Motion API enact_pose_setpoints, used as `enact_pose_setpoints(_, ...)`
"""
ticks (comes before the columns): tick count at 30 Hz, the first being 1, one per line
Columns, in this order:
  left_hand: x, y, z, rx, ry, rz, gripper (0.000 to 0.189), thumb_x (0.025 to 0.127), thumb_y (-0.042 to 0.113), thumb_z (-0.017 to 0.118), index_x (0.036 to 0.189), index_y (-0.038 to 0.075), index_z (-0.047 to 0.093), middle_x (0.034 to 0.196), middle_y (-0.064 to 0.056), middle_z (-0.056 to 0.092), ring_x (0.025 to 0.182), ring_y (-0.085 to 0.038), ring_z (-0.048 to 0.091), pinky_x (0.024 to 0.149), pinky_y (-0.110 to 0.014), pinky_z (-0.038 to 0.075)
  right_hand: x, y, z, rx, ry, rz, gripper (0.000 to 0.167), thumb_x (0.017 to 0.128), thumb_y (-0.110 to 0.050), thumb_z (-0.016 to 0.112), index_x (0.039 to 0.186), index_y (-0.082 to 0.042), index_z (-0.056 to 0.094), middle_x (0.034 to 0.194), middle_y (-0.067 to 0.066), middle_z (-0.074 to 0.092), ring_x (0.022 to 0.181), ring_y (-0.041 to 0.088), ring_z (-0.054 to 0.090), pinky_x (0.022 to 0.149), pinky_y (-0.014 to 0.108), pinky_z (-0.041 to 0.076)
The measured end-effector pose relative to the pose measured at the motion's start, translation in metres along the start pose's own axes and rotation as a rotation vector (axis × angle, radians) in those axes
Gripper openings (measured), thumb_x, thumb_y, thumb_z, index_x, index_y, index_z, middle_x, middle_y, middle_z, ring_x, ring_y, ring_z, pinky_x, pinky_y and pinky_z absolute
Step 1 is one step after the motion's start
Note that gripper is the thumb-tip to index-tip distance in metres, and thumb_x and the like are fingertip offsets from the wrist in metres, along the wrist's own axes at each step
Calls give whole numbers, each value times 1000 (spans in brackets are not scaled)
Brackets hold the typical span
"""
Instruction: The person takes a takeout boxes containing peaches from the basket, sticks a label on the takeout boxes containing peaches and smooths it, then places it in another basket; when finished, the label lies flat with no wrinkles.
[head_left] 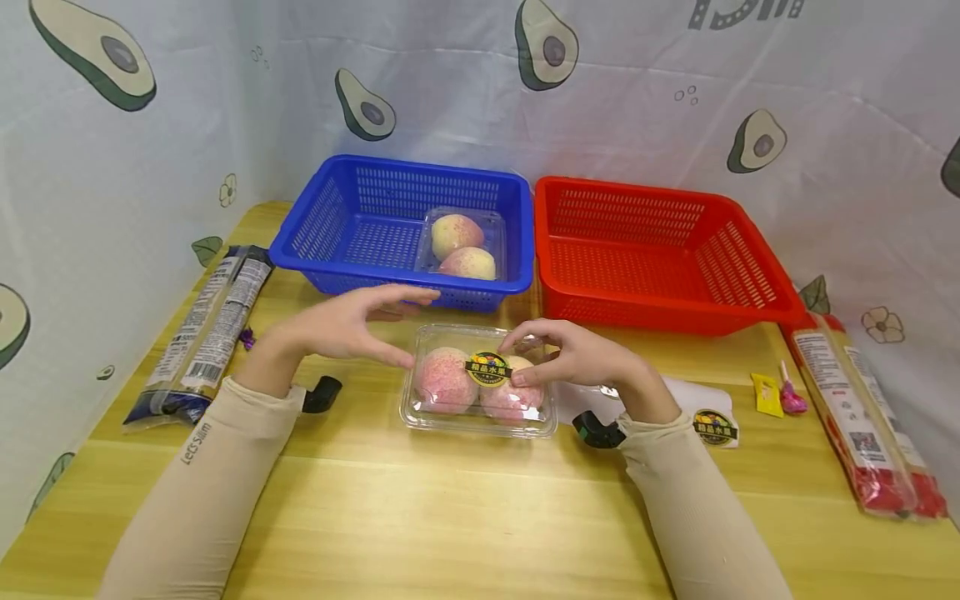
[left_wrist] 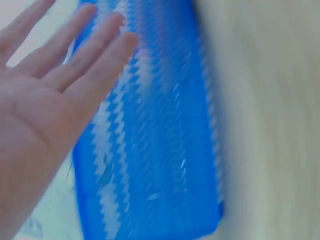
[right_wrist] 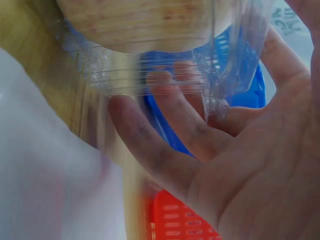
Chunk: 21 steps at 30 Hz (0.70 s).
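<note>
Fingers of the right hand (head_left: 577, 357) curl over the far right edge of a clear plastic clamshell box (head_left: 480, 382), pinching it at the lid beside a round black and yellow sticker (head_left: 488, 368); the right wrist view shows those fingers (right_wrist: 165, 145) through the clear wall of the box. The left hand (head_left: 352, 325) hovers just left of and above the box, relaxed with fingers extended and holding nothing; the left wrist view shows its flat palm (left_wrist: 45, 110) against the blue basket. The box sits on the wooden table (head_left: 450, 517), near the middle, in front of both baskets, and holds two pink peaches (head_left: 446, 379). Just behind it stands a blue basket (head_left: 322, 225) with a second clear box (head_left: 462, 242) of two peaches inside, at its right side. A red basket (head_left: 660, 250) stands touching or just beside the blue one on the right. A white sheet bearing another round sticker (head_left: 715, 426) lies by the right wrist, with a yellow packet (head_left: 767, 394) and a pink lollipop (head_left: 791, 395) nearby. Long sealed packs lie at the table's edges, a dark one (head_left: 202, 333) on the left and a red one (head_left: 862, 417) on the right.
</note>
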<state>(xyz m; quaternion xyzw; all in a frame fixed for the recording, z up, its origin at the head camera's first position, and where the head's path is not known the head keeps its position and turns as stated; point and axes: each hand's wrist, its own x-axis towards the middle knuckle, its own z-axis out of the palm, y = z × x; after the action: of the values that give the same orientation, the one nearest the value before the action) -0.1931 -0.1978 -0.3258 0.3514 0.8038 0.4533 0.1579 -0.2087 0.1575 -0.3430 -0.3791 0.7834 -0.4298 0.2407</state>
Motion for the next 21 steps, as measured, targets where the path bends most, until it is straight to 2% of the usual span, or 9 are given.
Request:
enact_pose_setpoints(2, -8, 4, -13, -19, 135, 0, 71, 88, 19, 81, 150, 10, 47, 148, -12, 49, 130, -35, 51, 108, -49, 40, 1, 1, 0, 9, 5, -3, 33, 88, -16, 80, 119, -17, 68, 121, 0, 65, 117, 27, 54, 101, 51, 43)
enact_pose_setpoints(5, -20, 5, -29, -62, 418, -19, 55, 90, 11, 79, 141, 13, 59, 135, -9, 59, 118, -27, 58, 100, -41, 48, 2, 4, 0, 6, 13, -22, 33, 87, -15, 81, 118, -16, 68, 118, 1, 65, 118, 26, 54, 104, 52, 39)
enact_pose_setpoints(8, -27, -1, -40, -43, 713, -59, 49, 91, 14, 77, 137, 14, 63, 134, -5, 57, 120, -22, 53, 102, -36, 43, 2, 6, 1, 11, 26, -35, 35, 85, -13, 82, 116, -14, 67, 116, 3, 64, 117, 26, 53, 105, 51, 39)
enact_pose_setpoints(10, -31, -7, -44, -9, 844, -130, 55, 92, 22, 77, 143, 16, 57, 145, -4, 47, 131, -22, 43, 108, -38, 36, 2, 7, 2, 14, 36, -32, 35, 83, -13, 84, 114, -14, 67, 114, 3, 63, 114, 27, 51, 100, 49, 42)
enact_pose_setpoints(11, -32, -10, -45, 1, 884, -178, 62, 92, 27, 77, 148, 18, 52, 151, -4, 40, 136, -23, 36, 112, -42, 31, 2, 8, 2, 19, 40, -26, 35, 82, -13, 85, 113, -15, 67, 114, 4, 62, 113, 28, 50, 98, 48, 43)
enact_pose_setpoints(13, -34, -16, -46, 28, 926, -307, 78, 90, 40, 76, 157, 25, 38, 161, -4, 24, 146, -26, 22, 116, -51, 23, 2, 9, 3, 23, 47, -14, 35, 82, -15, 86, 112, -16, 67, 114, 5, 60, 110, 29, 48, 93, 46, 46)
enact_pose_setpoints(16, -35, -25, -47, 16, 924, -475, 97, 86, 51, 76, 162, 32, 18, 167, -4, 6, 151, -31, 6, 117, -60, 14, 3, 9, 5, 23, 58, -4, 35, 81, -18, 87, 110, -19, 68, 111, 5, 59, 107, 30, 46, 87, 45, 47)
enact_pose_setpoints(18, -34, -31, -47, -36, 922, -541, 105, 84, 54, 77, 163, 33, 11, 168, -5, 7, 151, -33, 8, 117, -61, 15, 4, 9, 6, 4, 70, -13, 35, 79, -21, 88, 108, -21, 68, 109, 5, 59, 105, 29, 47, 87, 44, 46)
enact_pose_setpoints(21, -32, -38, -47, -120, 903, -583, 109, 84, 54, 77, 164, 29, 6, 167, -10, 12, 149, -34, 17, 118, -55, 20, 5, 8, 7, -21, 95, -39, 35, 76, -22, 90, 104, -21, 69, 105, 3, 62, 104, 26, 47, 86, 45, 44)
